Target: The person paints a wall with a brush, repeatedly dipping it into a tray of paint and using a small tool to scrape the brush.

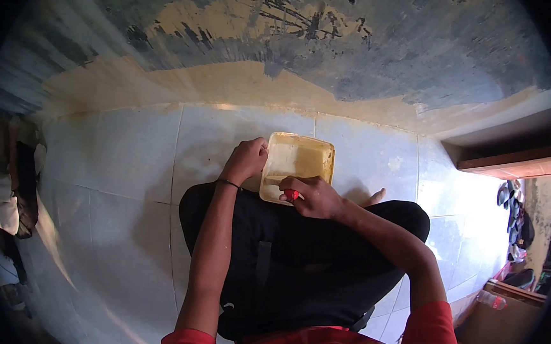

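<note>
A square, yellowish plastic tub (300, 154) with stained walls rests on the tiled floor in front of my crossed legs. My left hand (249, 159) is closed at the tub's left rim, its fingertips on the edge. Over the near side of the tub, my right hand (315, 196) wraps around a red-handled tool (292, 195). The tool's working end is mostly hidden by the hand and cannot be made out clearly.
Ahead rises a wall (370, 57) with peeling grey paint and bare tan patches. Pale tiles (127, 150) cover the floor around me. Hanging cloth (0, 204) is at the far left. To the right are a wooden ledge (511, 159), several shoes (513, 209) and a plastic bottle (492, 299).
</note>
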`<state>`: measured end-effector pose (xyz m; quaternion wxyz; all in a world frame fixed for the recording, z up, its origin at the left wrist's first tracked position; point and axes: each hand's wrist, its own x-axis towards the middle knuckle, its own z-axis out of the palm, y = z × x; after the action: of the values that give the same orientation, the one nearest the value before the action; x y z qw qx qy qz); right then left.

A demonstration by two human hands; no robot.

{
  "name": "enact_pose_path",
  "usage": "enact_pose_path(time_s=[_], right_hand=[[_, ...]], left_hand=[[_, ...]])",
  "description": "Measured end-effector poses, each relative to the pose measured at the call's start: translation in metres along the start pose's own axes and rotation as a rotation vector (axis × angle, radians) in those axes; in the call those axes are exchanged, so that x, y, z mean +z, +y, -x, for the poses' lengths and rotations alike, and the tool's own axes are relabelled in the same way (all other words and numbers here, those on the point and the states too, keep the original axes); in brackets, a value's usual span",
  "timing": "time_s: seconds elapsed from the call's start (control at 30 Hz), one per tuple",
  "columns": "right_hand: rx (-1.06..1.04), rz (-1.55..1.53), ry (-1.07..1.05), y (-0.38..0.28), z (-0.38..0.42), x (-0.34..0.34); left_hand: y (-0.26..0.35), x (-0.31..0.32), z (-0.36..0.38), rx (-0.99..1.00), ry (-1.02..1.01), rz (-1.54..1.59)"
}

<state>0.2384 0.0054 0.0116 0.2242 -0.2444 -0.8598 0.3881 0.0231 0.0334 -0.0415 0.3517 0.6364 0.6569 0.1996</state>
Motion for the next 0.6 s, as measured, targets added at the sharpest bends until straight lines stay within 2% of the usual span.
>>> enact_pose_path(time_s=[0.1,0.33,0.53,0.6], right_hand=[[0.124,-0.052,0.012,-0.006,-0.004,-0.007],[0.280,-0.203,0.066,0.000,-0.014,-0.018],[0.442,-0.259,0.079,0.038,-0.014,-0.021],[0.602,-0.582,0.130,0.043,-0.015,-0.023]], left_hand=[[0.003,-0.002,0.001,-0.052,-0.037,0.018],[-0.002,0.001,0.001,-0.020,-0.030,0.047],[0.000,0.001,0.000,0.001,-0.018,0.023],[0.001,0.001,0.000,-0.010,-0.011,0.026]])
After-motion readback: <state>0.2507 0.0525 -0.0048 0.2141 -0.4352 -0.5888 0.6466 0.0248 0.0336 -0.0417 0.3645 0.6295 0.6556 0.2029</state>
